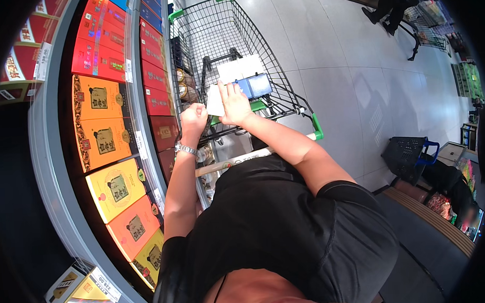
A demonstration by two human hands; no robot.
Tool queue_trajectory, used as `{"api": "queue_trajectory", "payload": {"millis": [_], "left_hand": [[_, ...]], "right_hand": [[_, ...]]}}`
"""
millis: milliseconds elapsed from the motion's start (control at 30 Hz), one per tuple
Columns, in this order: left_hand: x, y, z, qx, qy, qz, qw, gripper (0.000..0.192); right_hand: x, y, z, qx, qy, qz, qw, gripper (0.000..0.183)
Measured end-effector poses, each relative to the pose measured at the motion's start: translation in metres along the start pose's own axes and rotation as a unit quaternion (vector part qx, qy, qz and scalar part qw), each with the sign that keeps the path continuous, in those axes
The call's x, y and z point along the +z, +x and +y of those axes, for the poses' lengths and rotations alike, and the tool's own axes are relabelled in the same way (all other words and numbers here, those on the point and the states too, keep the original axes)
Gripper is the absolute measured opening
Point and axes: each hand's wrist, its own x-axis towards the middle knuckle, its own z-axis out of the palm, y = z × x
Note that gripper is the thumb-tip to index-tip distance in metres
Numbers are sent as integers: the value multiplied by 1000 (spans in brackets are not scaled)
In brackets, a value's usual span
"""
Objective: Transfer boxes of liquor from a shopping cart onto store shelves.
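Observation:
A wire shopping cart (268, 42) with green corners and a pale handle bar stands before me. Toward its near end lie white flat pieces (239, 67) and dark blue panels (260, 86). My right hand (235, 103) lies over a white piece (215, 101), its fingers extended and fairly close together; whether it grips the piece cannot be told. My left hand (194, 118), below a wrist with a metal watch (185, 148), is curled at the left edge of that white piece. Its fingertips are partly hidden, so a hold cannot be made out.
Shelves (50, 158) of boxed goods, orange (103, 136) and red (102, 48), run close along the left. A dark shopping basket (405, 156) is at right, near a wood-slatted counter edge (429, 217) and a person. Another person's legs (390, 10) and cart (426, 29) are upper right.

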Motion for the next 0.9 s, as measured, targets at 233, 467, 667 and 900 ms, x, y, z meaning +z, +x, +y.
{"api": "queue_trajectory", "payload": {"millis": [233, 467, 667, 900], "left_hand": [[2, -4, -5, -51, -137, -62, 987, 21], [26, -12, -18, -152, -324, -41, 933, 22], [39, -24, -21, -212, -470, -2, 857, 22], [38, -22, -19, -202, -455, 11, 867, 20]], "right_hand": [[-6, 2, 1, -6, 19, -6, 1000, 115], [-29, 18, 12, -157, -71, -115, 978, 98], [-49, 43, -7, -203, -137, -214, 946, 103], [-54, 40, -28, -228, -206, -229, 924, 103]]}}
